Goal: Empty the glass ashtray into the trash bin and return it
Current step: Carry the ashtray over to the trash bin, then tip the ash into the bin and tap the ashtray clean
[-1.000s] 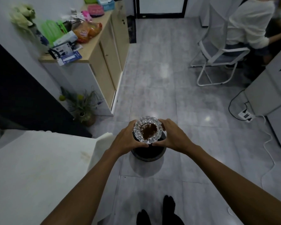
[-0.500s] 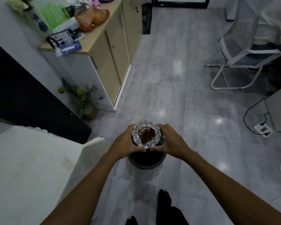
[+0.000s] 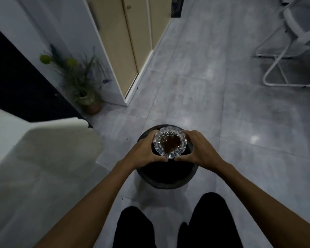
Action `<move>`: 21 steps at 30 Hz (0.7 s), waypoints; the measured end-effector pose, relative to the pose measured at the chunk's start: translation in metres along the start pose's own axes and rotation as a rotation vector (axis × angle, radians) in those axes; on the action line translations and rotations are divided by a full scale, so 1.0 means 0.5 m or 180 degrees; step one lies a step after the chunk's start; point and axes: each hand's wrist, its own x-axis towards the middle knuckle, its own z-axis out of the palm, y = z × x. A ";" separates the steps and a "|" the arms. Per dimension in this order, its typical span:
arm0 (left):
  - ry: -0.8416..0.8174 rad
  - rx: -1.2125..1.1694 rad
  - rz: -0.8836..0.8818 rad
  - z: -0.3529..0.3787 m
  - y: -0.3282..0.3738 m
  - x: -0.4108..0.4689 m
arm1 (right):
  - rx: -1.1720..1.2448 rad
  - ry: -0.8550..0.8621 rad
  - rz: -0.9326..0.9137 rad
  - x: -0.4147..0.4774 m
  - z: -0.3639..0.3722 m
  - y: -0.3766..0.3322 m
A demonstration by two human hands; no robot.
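**Ashtray held over the bin, still full**

Nearest to me, the person's dark-clad legs (image 3: 209,221) are standing close to the bin, closer than a moment ago, and both bare forearms are reaching forward and down. The left hand (image 3: 143,149) and the right hand (image 3: 200,149) are curling around opposite sides of the glass ashtray (image 3: 170,144), fingers wrapped on its scalloped rim and thumbs nearly meeting at the near edge. Both hands are closed on it and carrying nothing else.

The ashtray is being held level, with a dark brown heap of ash sitting in its middle. It is hanging directly over the far half of the round black trash bin (image 3: 166,179), which is standing on the grey tiled floor (image 3: 222,104). A second ago the bin was mostly hidden under the hands; now its whole mouth is showing, so the person has been stepping in and leaning over it. To my eye that means the carrying is done and tipping comes next. Nothing has been emptied yet, and the return trip is still ahead.

To the left, a white desk (image 3: 43,149) is filling the near corner. Beyond it a small potted plant (image 3: 82,83) is sitting against a cabinet (image 3: 118,42), and a white chair frame (image 3: 284,59) is standing far right.
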 end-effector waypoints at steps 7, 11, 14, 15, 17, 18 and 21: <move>-0.0009 0.0160 0.0300 0.115 -0.218 0.049 | -0.0018 0.0187 -0.0398 0.041 0.203 0.146; 0.0221 0.0019 0.0479 0.148 -0.285 0.057 | -0.0084 0.0342 -0.0402 0.048 0.261 0.169; 0.0196 -0.0206 0.0462 0.155 -0.306 0.044 | 0.0020 0.0319 -0.0308 0.024 0.276 0.153; 0.0163 -0.0278 0.0413 0.156 -0.310 0.039 | 0.0088 0.0303 -0.0260 0.017 0.279 0.148; 0.0096 -0.0375 0.0333 0.159 -0.322 0.040 | 0.0153 0.0283 -0.0132 0.011 0.282 0.144; 0.0069 -0.0435 0.0292 0.161 -0.328 0.042 | 0.0212 0.0283 -0.0019 0.011 0.285 0.143; 0.0062 -0.0567 0.0291 0.164 -0.344 0.052 | 0.0435 0.0320 0.0268 0.012 0.296 0.142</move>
